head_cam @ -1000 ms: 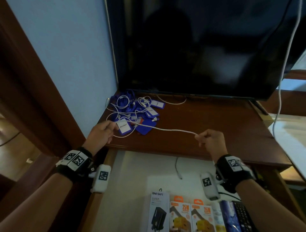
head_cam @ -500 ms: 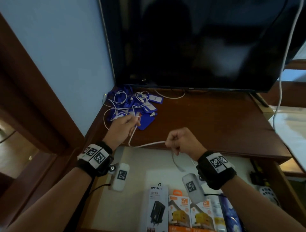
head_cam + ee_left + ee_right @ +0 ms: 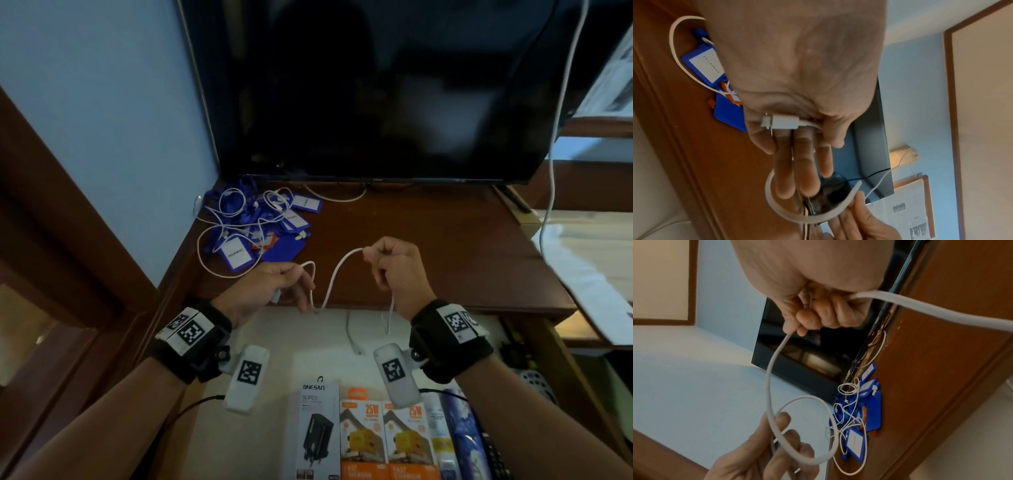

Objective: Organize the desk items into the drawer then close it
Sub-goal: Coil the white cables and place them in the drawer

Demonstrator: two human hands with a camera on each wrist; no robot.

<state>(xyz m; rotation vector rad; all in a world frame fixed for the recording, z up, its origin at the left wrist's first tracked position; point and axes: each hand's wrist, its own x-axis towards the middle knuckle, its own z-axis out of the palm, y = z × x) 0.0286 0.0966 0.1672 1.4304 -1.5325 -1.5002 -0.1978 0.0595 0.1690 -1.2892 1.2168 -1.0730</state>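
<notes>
A white charging cable (image 3: 331,281) runs between my two hands above the front edge of the brown desk (image 3: 445,253). My left hand (image 3: 270,291) pins the cable's USB plug (image 3: 781,122) under the thumb, and the cable loops once round its outstretched fingers (image 3: 797,178). My right hand (image 3: 394,270) is a fist around the cable (image 3: 774,363) a little to the right, with the free end hanging below it. A tangle of blue badge holders (image 3: 263,226) and thin white cables lies at the desk's back left. The drawer (image 3: 274,342) below stands open.
Boxed chargers (image 3: 363,438) and a black-and-white box (image 3: 317,428) lie at the drawer's near end, with a loose cable (image 3: 352,335) further in. A dark screen (image 3: 376,85) stands at the back of the desk. Another white cable (image 3: 555,137) hangs at the right.
The cable was stretched straight between hands held wide apart. The hands have come together over the desk edge, and the cable now bends into a loop round the left fingers.
</notes>
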